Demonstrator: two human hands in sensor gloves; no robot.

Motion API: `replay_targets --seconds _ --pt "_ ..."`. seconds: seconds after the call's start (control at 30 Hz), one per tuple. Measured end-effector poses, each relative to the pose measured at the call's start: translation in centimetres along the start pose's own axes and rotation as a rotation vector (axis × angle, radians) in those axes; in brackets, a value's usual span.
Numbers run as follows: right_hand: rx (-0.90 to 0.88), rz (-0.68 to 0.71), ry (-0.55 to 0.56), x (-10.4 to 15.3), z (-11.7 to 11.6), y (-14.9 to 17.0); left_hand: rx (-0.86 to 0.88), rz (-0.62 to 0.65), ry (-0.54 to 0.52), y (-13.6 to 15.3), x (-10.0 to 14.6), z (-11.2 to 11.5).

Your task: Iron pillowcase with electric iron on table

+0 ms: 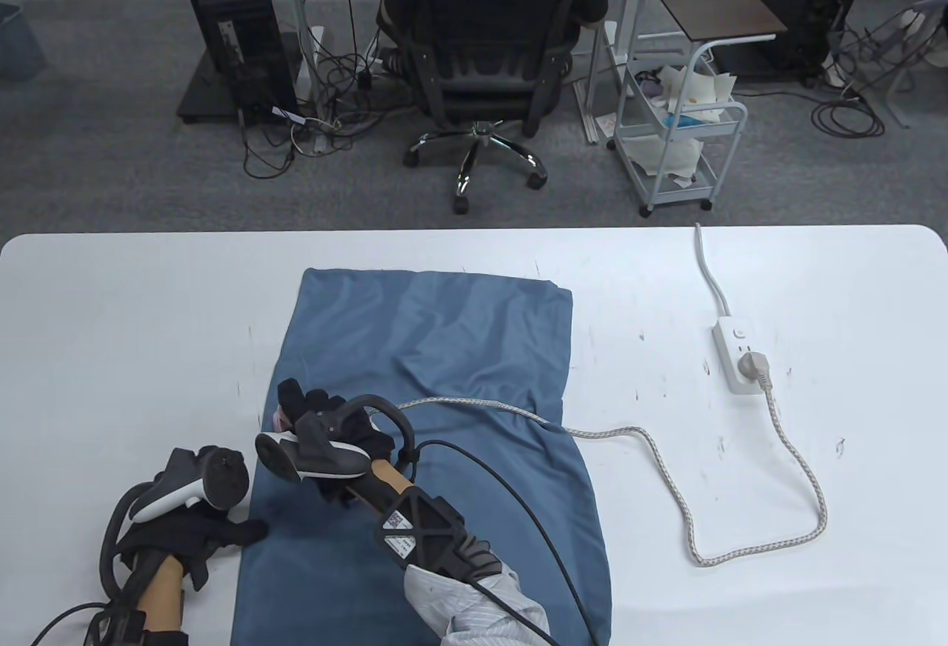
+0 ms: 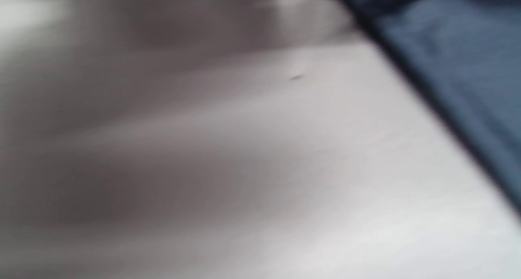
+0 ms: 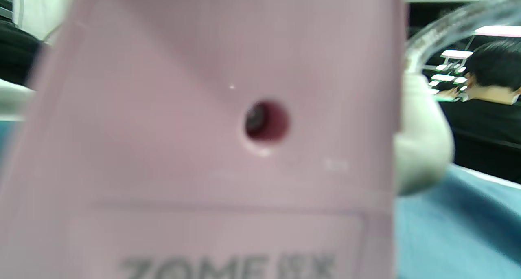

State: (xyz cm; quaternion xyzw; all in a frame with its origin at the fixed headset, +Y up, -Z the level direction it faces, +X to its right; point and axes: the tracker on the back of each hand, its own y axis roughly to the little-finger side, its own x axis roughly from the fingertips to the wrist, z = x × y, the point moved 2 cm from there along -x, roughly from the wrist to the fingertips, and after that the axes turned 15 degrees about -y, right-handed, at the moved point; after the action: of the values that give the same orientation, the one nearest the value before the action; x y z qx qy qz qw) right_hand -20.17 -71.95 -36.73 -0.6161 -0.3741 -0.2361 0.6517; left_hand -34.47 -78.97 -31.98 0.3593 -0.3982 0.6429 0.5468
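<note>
Pillowcase (image 1: pixel 444 394), blue and creased, lies flat on the white table (image 1: pixel 133 320), running from the middle of the table to its near edge. Over its near left part the right hand (image 1: pixel 333 438) is clenched around the electric iron (image 3: pixel 211 140), of which the table view shows only a sliver of pink at the hand's left side; the right wrist view, very close and blurred, shows a pink plastic face with a dark round hole and grey lettering low down. The iron's braided cord (image 1: pixel 689 498) leaves the hand, crosses the pillowcase to the right, loops over the bare table and ends at a plug in the white power strip (image 1: pixel 733 353) on the far right. The left hand (image 1: pixel 196 527) rests on the table at the pillowcase's near left edge, one of its fingers (image 1: pixel 248 531) reaching onto the fabric, the hand holding nothing. The left wrist view is blurred: pale table with blue cloth at the right.
</note>
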Motion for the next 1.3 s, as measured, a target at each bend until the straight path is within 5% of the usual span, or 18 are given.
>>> replay_targets --seconds 0.23,0.4,0.7,1.07,1.3 --pt "0.039 -0.132 0.033 0.8 -0.3 2.5 -0.210 0.027 0.108 -3.3 -0.6 0.9" --pt "0.066 -0.277 0.036 1.7 -0.9 6.7 -0.157 0.034 0.104 -3.1 -0.8 0.9" --pt "0.094 -0.207 0.014 7.7 -1.7 10.9 -0.165 0.033 0.094 -3.0 -0.8 0.9" --pt "0.226 -0.478 -0.007 11.6 -4.0 19.3 -0.147 0.032 0.095 -3.0 -0.9 0.9" --pt "0.218 -0.444 -0.025 14.5 -4.6 20.5 -0.146 0.032 0.095 -2.9 -0.9 1.0"
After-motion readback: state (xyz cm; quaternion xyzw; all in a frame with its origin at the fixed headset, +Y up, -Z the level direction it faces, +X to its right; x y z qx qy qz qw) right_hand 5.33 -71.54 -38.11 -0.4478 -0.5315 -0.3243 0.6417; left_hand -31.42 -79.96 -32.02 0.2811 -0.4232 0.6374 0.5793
